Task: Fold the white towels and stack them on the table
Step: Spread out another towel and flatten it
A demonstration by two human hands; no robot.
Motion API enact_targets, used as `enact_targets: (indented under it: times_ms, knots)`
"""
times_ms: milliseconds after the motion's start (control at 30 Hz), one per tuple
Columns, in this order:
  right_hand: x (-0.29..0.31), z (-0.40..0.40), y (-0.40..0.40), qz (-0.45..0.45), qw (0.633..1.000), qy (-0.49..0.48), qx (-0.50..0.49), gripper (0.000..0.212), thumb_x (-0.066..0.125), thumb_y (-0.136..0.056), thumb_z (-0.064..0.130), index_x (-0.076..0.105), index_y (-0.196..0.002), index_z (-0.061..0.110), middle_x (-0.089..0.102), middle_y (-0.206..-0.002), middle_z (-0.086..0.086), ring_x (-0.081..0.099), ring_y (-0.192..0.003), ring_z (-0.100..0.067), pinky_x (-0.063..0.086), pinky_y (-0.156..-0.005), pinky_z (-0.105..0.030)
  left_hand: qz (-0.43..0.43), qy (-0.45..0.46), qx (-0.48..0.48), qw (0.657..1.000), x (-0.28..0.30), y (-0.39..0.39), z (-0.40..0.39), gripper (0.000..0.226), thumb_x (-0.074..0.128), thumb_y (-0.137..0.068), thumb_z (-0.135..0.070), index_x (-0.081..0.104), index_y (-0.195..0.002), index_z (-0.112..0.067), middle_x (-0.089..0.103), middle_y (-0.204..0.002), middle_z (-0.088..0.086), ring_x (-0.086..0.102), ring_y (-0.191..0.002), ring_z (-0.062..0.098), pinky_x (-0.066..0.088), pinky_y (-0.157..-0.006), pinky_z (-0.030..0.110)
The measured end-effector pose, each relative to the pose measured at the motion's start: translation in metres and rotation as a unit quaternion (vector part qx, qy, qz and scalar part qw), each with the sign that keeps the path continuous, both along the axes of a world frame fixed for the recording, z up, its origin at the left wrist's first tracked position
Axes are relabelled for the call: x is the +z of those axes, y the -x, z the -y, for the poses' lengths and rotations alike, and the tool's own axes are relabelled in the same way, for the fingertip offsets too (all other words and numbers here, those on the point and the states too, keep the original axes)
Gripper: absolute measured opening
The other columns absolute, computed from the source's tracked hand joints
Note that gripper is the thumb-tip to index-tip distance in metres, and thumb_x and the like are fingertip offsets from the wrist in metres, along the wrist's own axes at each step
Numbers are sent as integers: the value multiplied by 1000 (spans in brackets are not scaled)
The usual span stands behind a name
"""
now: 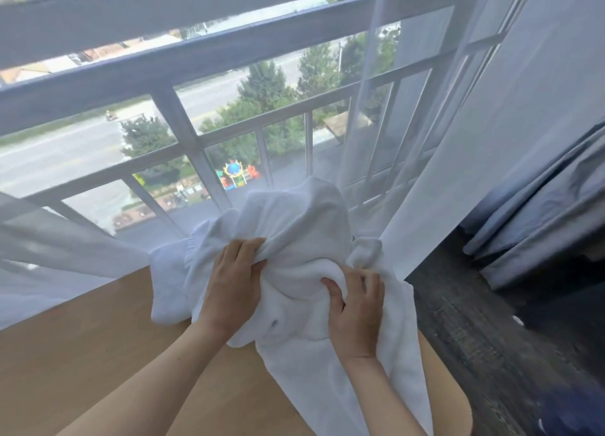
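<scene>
I see the left hand (234,280) with its grip closed on a bunched fold of the white towel (294,239), fingers curled over the top of the fold and thumb tucked beneath it. The right hand (355,311) sits just beside it, its grip also holding cloth, with the fingers dug into a rolled ridge of the same towel. Between the 2 hands the fabric sags into a shallow hollow. The towel is a crumpled heap at the far edge of the wooden worktop (82,353); its bulk rises in a hump beyond the hands, and 1 long flap runs toward me between the forearms and over the worktop's near right edge. I cannot tell whether the heap is 1 towel or more. A sheer white curtain (474,141) hangs just behind and to the right of the heap, touching it, and another stretch of it trails along the worktop's left side. Beyond lies a window (183,62) with pale bars, showing trees and a road far below. To the right a grey-blue drape (540,206) hangs above dark flooring (474,337).
</scene>
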State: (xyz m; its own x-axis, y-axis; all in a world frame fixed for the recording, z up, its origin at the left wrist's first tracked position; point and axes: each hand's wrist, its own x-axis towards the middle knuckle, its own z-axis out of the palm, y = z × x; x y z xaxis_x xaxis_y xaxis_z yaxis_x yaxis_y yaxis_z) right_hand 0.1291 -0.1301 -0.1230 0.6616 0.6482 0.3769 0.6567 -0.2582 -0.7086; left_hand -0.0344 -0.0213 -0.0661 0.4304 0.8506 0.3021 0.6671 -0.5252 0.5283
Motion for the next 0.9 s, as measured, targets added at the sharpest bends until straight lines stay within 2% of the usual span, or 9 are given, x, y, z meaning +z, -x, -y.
enact_targets:
  times_ms: [100,167,300,400,433,600,700,800,900]
  knots:
    - [24,2,11,2,999,-43,4,42,54,-96,43,71,-102,5,52,-91,-8,53,-83,-27,53,-74,-44,40,-21,8,999,14,9,7,26,50,-97,-13,52,-118,-28,45,-103,-14,50,-91,13,37,-80,24]
    - [41,3,20,-1,998,-68,8,39,55,-96,40,70,-103,5,52,-91,-7,53,-83,-24,51,-74,-39,62,-32,17,997,26,18,12,23,45,-97,-17,50,-116,-28,41,-100,-16,45,-88,7,38,-74,24]
    - [75,7,37,-6,995,-95,37,38,52,-99,46,67,-107,12,46,-95,4,52,-83,-19,47,-72,-31,88,-70,41,993,58,44,28,25,44,-96,-14,50,-117,-26,40,-100,-15,42,-86,1,35,-75,9]
    - [99,15,54,-4,994,-91,64,44,46,-100,52,66,-106,13,46,-95,7,49,-84,-16,45,-72,-26,100,-67,67,990,81,69,45,28,46,-95,-10,51,-117,-25,44,-102,-10,47,-86,8,35,-70,20]
    - [107,17,62,0,993,-92,69,48,43,-101,54,66,-105,12,46,-94,7,48,-83,-15,43,-70,-26,108,-72,68,989,88,79,51,28,46,-94,-8,53,-117,-22,47,-101,-6,47,-87,9,34,-71,19]
    - [149,33,116,68,986,-108,105,65,27,-104,59,67,-98,8,61,-91,-4,51,-84,-17,41,-68,-29,145,-96,108,979,125,145,91,26,47,-94,-5,59,-116,-10,52,-98,-1,43,-83,-1,34,-74,6]
    - [173,45,163,126,975,-140,118,66,25,-105,57,67,-90,8,62,-81,-3,50,-75,-16,36,-60,-26,174,-98,135,970,142,201,117,25,46,-96,-12,60,-117,-15,49,-97,-7,48,-85,-8,34,-77,1]
    - [188,67,225,162,964,-151,145,67,25,-105,57,66,-84,9,61,-75,-2,56,-64,-23,34,-56,-25,179,-111,157,965,152,269,148,24,44,-97,-18,55,-116,-27,48,-100,-9,46,-82,0,34,-75,6]
    - [188,88,291,188,954,-158,171,66,26,-105,56,65,-80,9,61,-72,-3,58,-58,-29,33,-54,-25,163,-135,184,960,153,341,181,26,44,-96,-16,54,-118,-27,48,-104,-7,50,-88,13,37,-75,23]
